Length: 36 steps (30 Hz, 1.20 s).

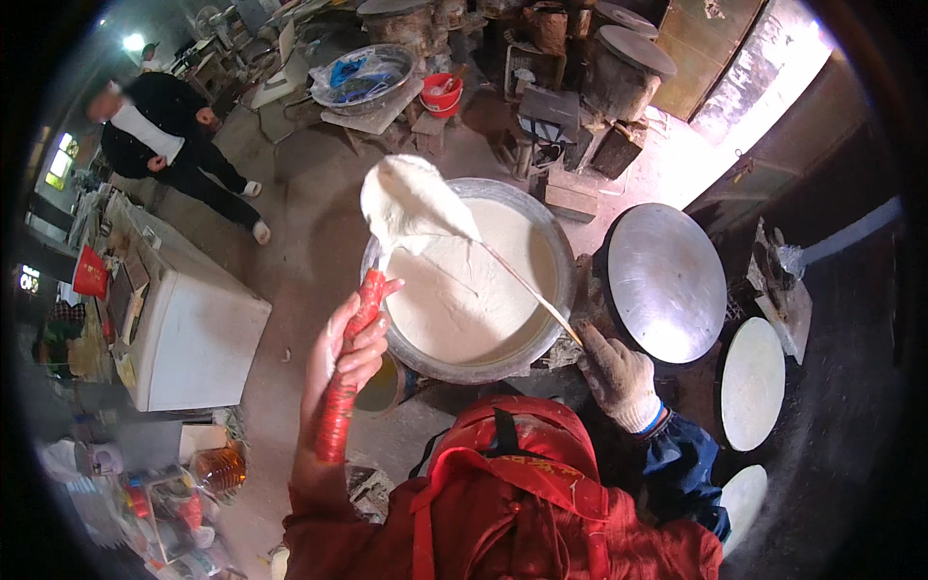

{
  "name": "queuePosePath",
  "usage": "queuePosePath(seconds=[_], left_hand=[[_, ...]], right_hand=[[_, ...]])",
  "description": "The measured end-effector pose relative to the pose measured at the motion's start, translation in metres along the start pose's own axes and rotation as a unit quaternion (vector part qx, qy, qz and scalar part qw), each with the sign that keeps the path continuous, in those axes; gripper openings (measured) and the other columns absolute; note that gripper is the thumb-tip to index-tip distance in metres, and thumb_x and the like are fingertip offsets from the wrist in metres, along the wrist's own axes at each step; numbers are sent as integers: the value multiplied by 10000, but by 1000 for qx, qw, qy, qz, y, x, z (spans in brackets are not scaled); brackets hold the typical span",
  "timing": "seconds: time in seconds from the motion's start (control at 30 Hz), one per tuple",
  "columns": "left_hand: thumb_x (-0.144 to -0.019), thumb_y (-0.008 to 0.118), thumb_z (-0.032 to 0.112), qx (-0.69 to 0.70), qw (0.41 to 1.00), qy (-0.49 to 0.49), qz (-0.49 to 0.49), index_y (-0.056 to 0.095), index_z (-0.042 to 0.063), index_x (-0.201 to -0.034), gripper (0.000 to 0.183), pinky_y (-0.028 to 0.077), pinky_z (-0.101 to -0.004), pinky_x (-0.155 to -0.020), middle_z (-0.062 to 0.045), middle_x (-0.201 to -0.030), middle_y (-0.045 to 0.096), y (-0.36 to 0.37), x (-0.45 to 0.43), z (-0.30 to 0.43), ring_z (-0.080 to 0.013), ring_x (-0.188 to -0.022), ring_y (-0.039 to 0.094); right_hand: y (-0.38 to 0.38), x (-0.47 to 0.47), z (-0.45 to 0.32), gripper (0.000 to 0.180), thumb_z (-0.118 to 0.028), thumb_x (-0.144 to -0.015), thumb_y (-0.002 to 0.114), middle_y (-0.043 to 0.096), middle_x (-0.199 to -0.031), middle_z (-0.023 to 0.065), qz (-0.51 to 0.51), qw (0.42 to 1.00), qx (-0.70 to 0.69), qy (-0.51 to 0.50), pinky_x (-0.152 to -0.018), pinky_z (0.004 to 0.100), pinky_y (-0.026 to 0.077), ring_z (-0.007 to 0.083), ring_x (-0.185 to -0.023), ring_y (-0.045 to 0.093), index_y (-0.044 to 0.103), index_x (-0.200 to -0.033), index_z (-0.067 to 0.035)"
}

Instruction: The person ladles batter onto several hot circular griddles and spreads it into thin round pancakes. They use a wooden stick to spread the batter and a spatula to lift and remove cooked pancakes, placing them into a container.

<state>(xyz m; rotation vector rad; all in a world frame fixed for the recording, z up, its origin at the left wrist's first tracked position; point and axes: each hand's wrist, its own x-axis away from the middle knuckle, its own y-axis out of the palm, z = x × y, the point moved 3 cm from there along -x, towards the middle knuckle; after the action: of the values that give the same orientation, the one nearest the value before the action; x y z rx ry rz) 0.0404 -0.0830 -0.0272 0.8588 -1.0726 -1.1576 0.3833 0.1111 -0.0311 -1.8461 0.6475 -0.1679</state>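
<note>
My bare left hand (354,341) is wrapped around the red-taped handle of a ladle (366,304). The ladle's head, above the far left rim of a wide metal basin (562,254), is coated in thick pale batter (413,199). More batter (464,297) fills much of the basin. In a knitted work glove, my right hand (616,377) grips a thin stick (533,290) at its near end. The stick's far end meets the batter at the ladle head's right edge. How the ladle is shaped under the batter cannot be made out.
A round metal griddle (667,283) stands right of the basin, with round pale discs (754,384) below it. A white cabinet (203,312) is at left, near a standing person (174,145). Beyond the basin are a red bucket (441,96) and a large metal bowl (362,101).
</note>
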Motion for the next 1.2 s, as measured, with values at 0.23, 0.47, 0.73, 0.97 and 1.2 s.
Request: queuePosePath(seconds=[0.23,0.47,0.73,0.97,1.2], left_hand=[[-1168,447,238,112,988,-83,62,302,-93,-1615,574,451,-226,-385,-36,-802,456,-85,-25,-29,-71,-515,450],[-1185,393,260,171,983,-69,25,245,-99,-1632,592,480,-247,-366,-59,-805,460,-46,-33,-19,-103,-514,488],[-1193,356,314,-127,988,79,30,224,-5,-1675,593,407,-249,-270,-66,-759,482,62,-6,32,-96,-386,447],[-1178,424,259,170,983,-70,-1,242,-112,-1626,609,456,-237,-380,-65,-812,471,-28,-48,2,-92,-513,484],[-1153,504,234,173,974,-118,80,311,-59,-1601,569,431,-221,-436,-28,-823,452,-135,-81,-45,-76,-549,450]], right_hand=[[81,13,22,594,-253,-1020,684,702,-987,151,-24,999,-44,8,-613,527,566,417,-756,708,513,-1589,-257],[59,2,27,583,-277,-1019,695,698,-970,150,-17,999,-8,29,-594,513,561,401,-723,709,531,-1579,-265],[-31,-53,-1,633,-197,-961,761,638,-846,123,108,992,57,-45,-558,462,547,341,-685,695,564,-1562,-169],[41,-26,42,631,-265,-1010,706,632,-880,127,42,997,55,-32,-549,493,547,363,-652,680,496,-1605,-258],[120,15,72,592,-296,-1057,623,728,-1161,166,-120,990,19,76,-658,552,579,426,-821,733,459,-1626,-302]])
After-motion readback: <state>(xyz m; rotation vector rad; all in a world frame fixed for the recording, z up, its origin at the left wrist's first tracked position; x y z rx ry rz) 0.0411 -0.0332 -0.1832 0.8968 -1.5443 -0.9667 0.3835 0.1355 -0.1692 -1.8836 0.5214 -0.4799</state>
